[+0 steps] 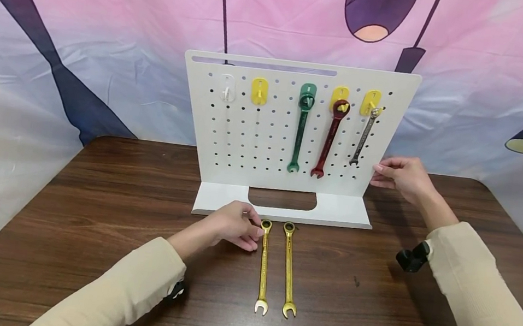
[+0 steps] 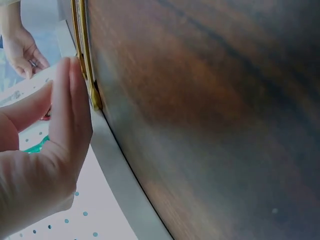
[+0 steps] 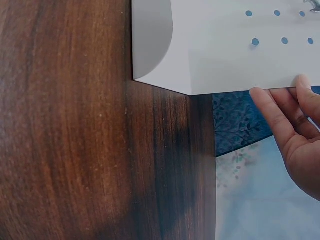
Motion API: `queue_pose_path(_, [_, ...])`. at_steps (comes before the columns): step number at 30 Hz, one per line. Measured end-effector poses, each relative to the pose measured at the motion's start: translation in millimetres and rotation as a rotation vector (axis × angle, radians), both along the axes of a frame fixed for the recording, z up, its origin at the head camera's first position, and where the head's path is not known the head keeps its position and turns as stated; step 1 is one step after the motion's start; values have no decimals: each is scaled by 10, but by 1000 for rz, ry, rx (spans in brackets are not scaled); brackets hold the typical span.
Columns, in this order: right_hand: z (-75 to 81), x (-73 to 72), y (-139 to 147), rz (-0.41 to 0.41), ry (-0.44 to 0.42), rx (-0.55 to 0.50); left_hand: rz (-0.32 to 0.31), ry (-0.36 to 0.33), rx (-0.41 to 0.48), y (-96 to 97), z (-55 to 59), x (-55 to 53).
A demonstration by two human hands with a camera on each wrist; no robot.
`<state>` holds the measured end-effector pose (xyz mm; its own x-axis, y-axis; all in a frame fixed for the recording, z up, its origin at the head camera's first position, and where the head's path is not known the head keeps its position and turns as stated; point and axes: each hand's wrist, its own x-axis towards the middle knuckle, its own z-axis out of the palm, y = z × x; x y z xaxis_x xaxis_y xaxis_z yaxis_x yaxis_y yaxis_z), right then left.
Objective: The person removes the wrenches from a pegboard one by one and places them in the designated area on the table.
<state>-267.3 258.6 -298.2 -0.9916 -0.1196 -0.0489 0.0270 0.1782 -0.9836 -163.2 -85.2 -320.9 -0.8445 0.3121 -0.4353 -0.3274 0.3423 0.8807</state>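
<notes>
A white pegboard stand (image 1: 371,81) stands upright on the table, and my right hand (image 1: 405,179) pinches its right edge with the thumb in front and fingers along the edge. Two gold combination wrenches lie side by side before its base: a left one (image 1: 264,268) and a right one (image 1: 289,271), ring ends toward the board. Beside the left wrench's ring end is my left hand (image 1: 233,226), fingers extended and thumb apart in the left wrist view. On the board hang a green wrench (image 1: 300,135), a dark red wrench (image 1: 329,141) and a small silver wrench (image 1: 364,138).
A white hook (image 1: 227,89) and a yellow hook (image 1: 259,92) on the board's left carry nothing. The stand's base (image 1: 219,196) has a wide cutout. Behind the brown wooden table (image 1: 126,211) hangs a printed cloth (image 1: 135,31).
</notes>
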Motion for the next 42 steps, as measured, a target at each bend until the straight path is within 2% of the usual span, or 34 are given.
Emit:
queue_pose_path(4, [-4, -4, -2, -2, 4, 11, -15, 30, -12, -25, 35, -57])
queue_pose_path(13, [-7, -4, -6, -10, 1, 12, 8, 119, 11, -56, 148, -180])
queue_pose_path(22, [-9, -5, -5, -10, 5, 27, -5, 180, -3, -60, 263, -325])
queue_pose_path(30, [-13, -11, -3, -12, 6, 21, -6, 215, 59, -22, 344, -412])
queue_pose_path(37, [-1, -1, -8, -9, 4, 19, 14, 235, 46, 13, 406, -477])
queue_pose_path(42, [7, 6, -7, 7, -8, -31, 14, 290, 54, 67, 463, -515])
